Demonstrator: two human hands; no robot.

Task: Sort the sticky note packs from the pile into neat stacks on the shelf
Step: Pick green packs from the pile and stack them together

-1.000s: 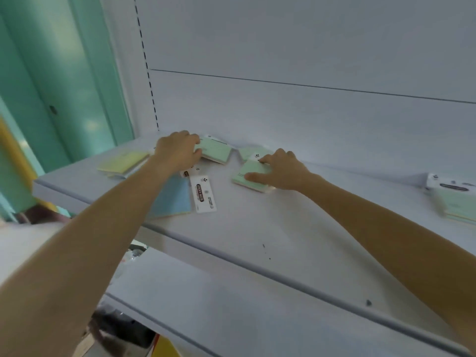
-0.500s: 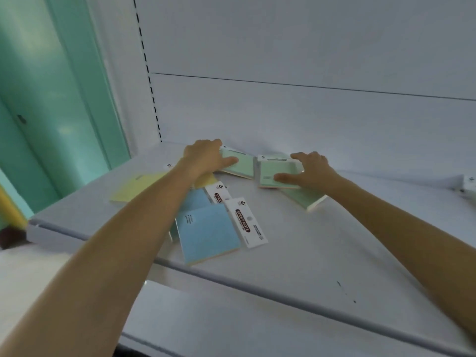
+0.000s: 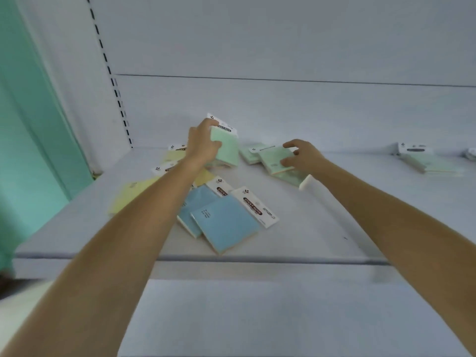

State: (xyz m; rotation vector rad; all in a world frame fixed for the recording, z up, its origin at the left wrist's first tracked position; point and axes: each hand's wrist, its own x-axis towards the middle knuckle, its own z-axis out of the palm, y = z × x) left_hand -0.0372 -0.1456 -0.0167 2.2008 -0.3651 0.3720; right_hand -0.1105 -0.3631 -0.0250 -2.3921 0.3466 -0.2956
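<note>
1. Head view, the hands: the left hand [image 3: 203, 146] is gripping a green pack [image 3: 228, 148]. Its thumb is lying across the face and its fingers are curling behind, holding the pack tilted up off the shelf [image 3: 322, 228] close to the back panel [image 3: 283, 112].
2. The right hand [image 3: 305, 155] is curling round a second green pack [image 3: 274, 159], thumb at its near edge and fingers over the far one. That pack is lying slanted on a third green pack [image 3: 292, 177], and a fourth green pack [image 3: 248, 154] is sitting just behind, near the shelf's back edge.
3. Two blue packs [image 3: 224, 222] are lying overlapped and askew toward the front edge of the shelf. Neither hand is touching them.
4. The yellow packs [image 3: 131, 194] are lying scattered toward the left edge, and the left forearm is hiding part of them (so the count is uncertain).
5. A far stack [image 3: 425, 162] is sitting toward the back right corner, well apart from the pile. It is too blurred to tell how tidy it is.
6. Judging from all this, the sorting is looking early. The greens seem to be getting gathered by both hands, but none is squared into a neat stack yet. The blue and yellow packs are waiting to be grouped and aligned.
</note>
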